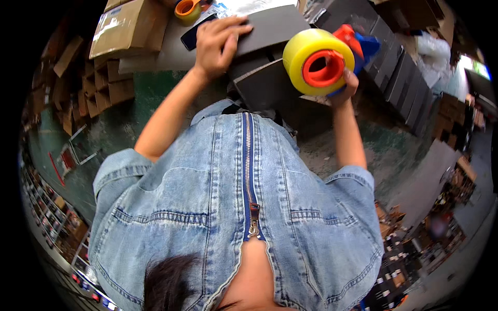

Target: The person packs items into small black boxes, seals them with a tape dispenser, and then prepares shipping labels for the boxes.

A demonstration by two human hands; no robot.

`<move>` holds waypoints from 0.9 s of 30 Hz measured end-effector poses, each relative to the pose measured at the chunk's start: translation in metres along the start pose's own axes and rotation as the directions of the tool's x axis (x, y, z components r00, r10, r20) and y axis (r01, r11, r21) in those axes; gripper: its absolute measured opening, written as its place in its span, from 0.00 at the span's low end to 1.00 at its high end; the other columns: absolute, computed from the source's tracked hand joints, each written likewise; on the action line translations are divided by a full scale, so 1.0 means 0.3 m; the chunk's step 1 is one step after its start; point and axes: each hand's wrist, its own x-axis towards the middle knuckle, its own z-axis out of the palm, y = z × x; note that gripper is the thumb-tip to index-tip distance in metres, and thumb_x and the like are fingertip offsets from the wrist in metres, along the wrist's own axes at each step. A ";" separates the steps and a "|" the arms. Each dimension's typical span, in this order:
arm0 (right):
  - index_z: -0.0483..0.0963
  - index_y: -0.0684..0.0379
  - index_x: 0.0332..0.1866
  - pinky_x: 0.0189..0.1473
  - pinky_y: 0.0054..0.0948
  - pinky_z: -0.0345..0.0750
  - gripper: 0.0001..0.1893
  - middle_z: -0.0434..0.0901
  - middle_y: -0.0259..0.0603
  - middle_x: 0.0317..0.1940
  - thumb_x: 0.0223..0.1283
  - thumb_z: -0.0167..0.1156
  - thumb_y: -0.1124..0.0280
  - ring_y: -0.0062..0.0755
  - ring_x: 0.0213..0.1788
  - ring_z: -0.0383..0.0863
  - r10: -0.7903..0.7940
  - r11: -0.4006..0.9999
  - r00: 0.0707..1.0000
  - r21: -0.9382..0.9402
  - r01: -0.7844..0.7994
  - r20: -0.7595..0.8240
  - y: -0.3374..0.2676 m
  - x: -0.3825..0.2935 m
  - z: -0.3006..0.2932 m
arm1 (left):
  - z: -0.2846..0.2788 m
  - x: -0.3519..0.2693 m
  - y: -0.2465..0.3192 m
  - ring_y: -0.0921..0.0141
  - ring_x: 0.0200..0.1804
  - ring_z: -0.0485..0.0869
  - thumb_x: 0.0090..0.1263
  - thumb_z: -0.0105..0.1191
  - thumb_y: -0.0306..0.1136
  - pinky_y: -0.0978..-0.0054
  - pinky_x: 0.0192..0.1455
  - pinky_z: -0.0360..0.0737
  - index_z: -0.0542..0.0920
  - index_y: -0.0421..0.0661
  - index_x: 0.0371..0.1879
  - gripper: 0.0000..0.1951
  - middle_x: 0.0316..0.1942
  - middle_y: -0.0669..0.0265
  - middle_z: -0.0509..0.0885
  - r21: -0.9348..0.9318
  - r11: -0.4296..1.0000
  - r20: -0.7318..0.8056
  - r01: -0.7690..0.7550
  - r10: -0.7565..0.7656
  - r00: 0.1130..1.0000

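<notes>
My right hand point(347, 87) grips a tape gun point(323, 68), a red and blue hand dispenser loaded with a thick yellowish roll of packing tape. It is held up above the right side of a dark grey cardboard box point(272, 29). On the left part of that box's top lies my left hand point(218, 46), palm down, its fingertips touching the cardboard and nothing in its grasp. A dark flap point(262, 83) sticks out from the box's near side towards my body. Just left of my left hand is a black smartphone point(190, 39), partly hidden by the hand.
Behind the phone sit an orange tape dispenser point(188, 9) and printed labels point(218, 9). A taped brown carton point(128, 29) stands at the left. Dark boxes point(393, 74) line the right, beside clear plastic wrap point(433, 48). Cardboard dividers point(101, 91) are stacked low at the left.
</notes>
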 end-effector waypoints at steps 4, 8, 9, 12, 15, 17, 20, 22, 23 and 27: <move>0.69 0.67 0.57 0.62 0.36 0.70 0.34 0.76 0.48 0.52 0.47 0.51 0.52 0.40 0.56 0.76 -0.168 0.985 0.952 -0.086 0.150 -0.257 0.112 -0.115 0.180 | -0.001 0.110 -0.093 0.68 0.51 0.78 0.76 0.41 0.38 0.71 0.58 0.72 0.81 0.41 0.46 0.16 0.49 0.59 0.80 -0.364 0.910 0.083 0.199 -0.181 0.980; 0.64 0.68 0.63 0.62 0.42 0.73 0.41 0.72 0.55 0.58 0.43 0.49 0.51 0.47 0.59 0.75 -0.210 0.977 0.967 -0.073 0.201 -0.148 0.108 -0.133 0.228 | 0.009 0.140 -0.135 0.65 0.51 0.80 0.78 0.33 0.43 0.68 0.60 0.72 0.83 0.38 0.42 0.24 0.47 0.53 0.83 -0.648 0.472 0.392 0.598 -0.466 0.793; 0.63 0.68 0.64 0.62 0.43 0.73 0.42 0.71 0.56 0.60 0.42 0.49 0.50 0.48 0.60 0.74 -0.229 0.972 0.967 -0.076 0.221 -0.109 0.091 -0.126 0.253 | 0.024 0.155 -0.153 0.64 0.51 0.80 0.78 0.31 0.44 0.68 0.60 0.72 0.82 0.37 0.42 0.26 0.47 0.52 0.83 -0.725 0.379 0.359 0.575 -0.505 0.785; 0.61 0.70 0.66 0.63 0.45 0.72 0.48 0.63 0.59 0.66 0.39 0.49 0.44 0.48 0.63 0.72 -0.276 0.960 0.958 -0.077 0.270 -0.081 0.034 -0.107 0.246 | 0.069 0.209 -0.170 0.62 0.50 0.82 0.78 0.24 0.50 0.65 0.59 0.73 0.81 0.33 0.42 0.33 0.46 0.51 0.84 -0.842 0.201 0.282 0.501 -0.628 0.725; 0.66 0.64 0.63 0.65 0.42 0.70 0.42 0.73 0.50 0.57 0.44 0.55 0.44 0.45 0.61 0.74 -0.188 0.971 0.958 0.103 0.214 -0.218 -0.070 -0.091 0.138 | 0.076 0.240 -0.170 0.62 0.49 0.82 0.78 0.24 0.54 0.65 0.59 0.74 0.81 0.33 0.42 0.35 0.43 0.52 0.85 -0.883 0.137 0.232 0.448 -0.702 0.673; 0.69 0.60 0.61 0.64 0.41 0.71 0.34 0.76 0.44 0.54 0.52 0.54 0.47 0.42 0.59 0.75 -0.357 0.913 0.856 0.053 0.404 -0.375 -0.152 0.009 0.086 | 0.089 0.296 -0.153 0.64 0.47 0.82 0.77 0.27 0.58 0.66 0.58 0.73 0.82 0.38 0.42 0.35 0.41 0.54 0.86 -0.858 0.081 0.196 0.508 -0.862 0.468; 0.69 0.63 0.59 0.59 0.36 0.72 0.39 0.77 0.40 0.52 0.44 0.75 0.51 0.35 0.54 0.78 -0.687 0.715 0.563 -0.568 0.408 -0.460 -0.232 0.191 -0.227 | 0.086 0.282 -0.240 0.65 0.49 0.81 0.77 0.38 0.50 0.66 0.55 0.73 0.80 0.41 0.48 0.24 0.45 0.56 0.84 -0.927 0.191 -0.021 0.322 -0.885 0.465; 0.70 0.66 0.52 0.54 0.38 0.74 0.35 0.79 0.45 0.45 0.46 0.75 0.51 0.42 0.49 0.80 -0.814 0.254 0.522 -0.964 -0.075 -0.255 -0.250 0.258 -0.248 | 0.043 0.244 -0.185 0.63 0.51 0.80 0.76 0.44 0.45 0.67 0.54 0.75 0.79 0.41 0.50 0.19 0.48 0.55 0.83 -0.899 0.322 -0.128 0.296 -0.841 0.526; 0.70 0.67 0.49 0.50 0.40 0.75 0.32 0.79 0.48 0.42 0.49 0.72 0.51 0.46 0.47 0.80 -0.840 -0.011 0.510 -0.934 -0.357 -0.185 -0.241 0.282 -0.241 | 0.034 0.237 -0.142 0.61 0.51 0.80 0.74 0.47 0.43 0.67 0.54 0.75 0.78 0.41 0.51 0.18 0.49 0.55 0.83 -0.875 0.405 -0.197 0.264 -0.798 0.570; 0.68 0.63 0.52 0.60 0.49 0.65 0.30 0.74 0.50 0.47 0.49 0.71 0.55 0.50 0.55 0.73 -0.568 -0.347 0.790 -0.804 -0.483 -0.230 -0.159 0.300 -0.482 | 0.007 0.176 0.021 0.69 0.53 0.72 0.69 0.59 0.32 0.72 0.57 0.70 0.64 0.41 0.55 0.22 0.46 0.63 0.71 -0.110 0.993 -0.508 0.051 -0.100 0.855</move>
